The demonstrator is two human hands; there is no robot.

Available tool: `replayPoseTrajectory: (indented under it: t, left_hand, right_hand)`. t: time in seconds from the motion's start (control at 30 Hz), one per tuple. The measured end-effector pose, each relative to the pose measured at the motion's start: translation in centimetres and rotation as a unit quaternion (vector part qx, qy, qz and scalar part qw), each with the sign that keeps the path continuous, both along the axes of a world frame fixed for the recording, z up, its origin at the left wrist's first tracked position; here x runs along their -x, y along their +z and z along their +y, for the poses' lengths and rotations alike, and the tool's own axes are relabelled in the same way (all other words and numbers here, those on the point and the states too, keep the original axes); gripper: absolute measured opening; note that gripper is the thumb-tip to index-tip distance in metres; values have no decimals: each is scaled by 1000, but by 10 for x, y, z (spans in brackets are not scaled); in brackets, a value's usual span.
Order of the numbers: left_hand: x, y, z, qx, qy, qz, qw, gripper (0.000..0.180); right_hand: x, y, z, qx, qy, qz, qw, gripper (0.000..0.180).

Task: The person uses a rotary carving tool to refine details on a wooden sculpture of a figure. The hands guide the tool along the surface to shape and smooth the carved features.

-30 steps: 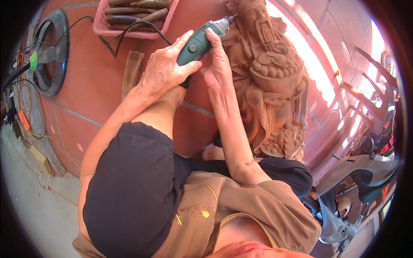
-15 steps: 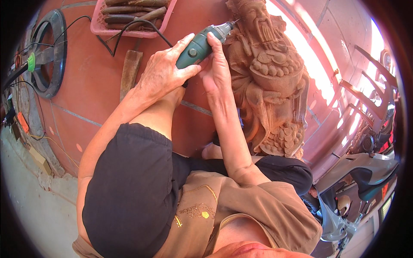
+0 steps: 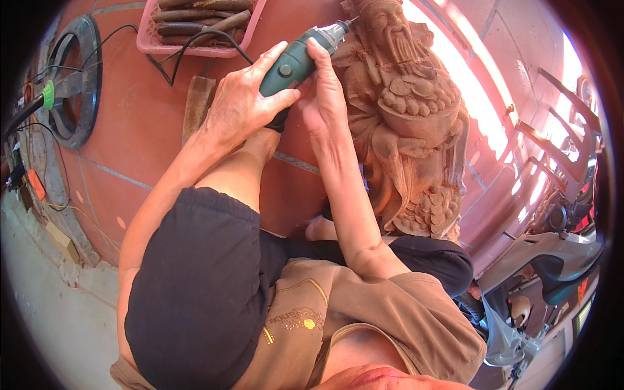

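A green rotary tool [image 3: 296, 65] with a grey nose is held in both my hands. My left hand [image 3: 239, 104] wraps round its body from the left, the thumb lying along the near side. From the right, my right hand [image 3: 325, 97] grips it closer to the nose, with fingers partly hidden behind it. The tool's thin bit points up and right at the edge of a carved brown wooden statue [image 3: 413, 123], beside its bearded head. Whether the tip touches the wood I cannot tell. The statue lies face up on the tiles and holds a bowl of round pieces.
A pink plastic basket [image 3: 259, 23] of wooden-handled tools stands at the far side, a black cord [image 3: 174, 68] passing by it. A wooden piece [image 3: 197, 104] lies below. To the left is a round black stand base [image 3: 73, 81]; at right, a chair [image 3: 552, 153] and a motorbike [image 3: 539, 266].
Both hands and the rotary tool have shifted slightly up and to the left. The bit has moved a little away from the statue's face. Both hands keep their grip.
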State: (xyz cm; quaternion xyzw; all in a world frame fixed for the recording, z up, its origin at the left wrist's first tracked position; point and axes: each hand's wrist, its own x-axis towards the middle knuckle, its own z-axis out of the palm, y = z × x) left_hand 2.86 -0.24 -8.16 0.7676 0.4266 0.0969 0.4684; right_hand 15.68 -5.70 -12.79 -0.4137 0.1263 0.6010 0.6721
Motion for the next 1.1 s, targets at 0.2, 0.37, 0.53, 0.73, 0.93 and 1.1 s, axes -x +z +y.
replayPoseTrajectory:
  t: [0.2,0.37,0.53,0.73,0.93,1.1]
  left_hand:
    - [-3,0,-1,19,-3,13,1000,71]
    - [0,-2,-4,20,-18,16,1000,71]
    - [1,-3,-5,32,-26,8,999,71]
    - [6,-4,-5,46,-40,-12,998,71]
    - [11,-4,-4,20,-71,-17,997,70]
    - [14,-1,-5,28,-84,-25,996,69]
  right_hand:
    - [0,-3,-2,-6,-16,2,1000,40]
    - [2,-3,-9,9,-21,19,1000,37]
    - [4,-6,-16,2,-22,19,1000,36]
    - [9,-7,-20,2,-32,27,999,34]
    - [17,0,-25,10,-45,18,999,33]
    - [21,7,-28,21,-53,12,998,34]
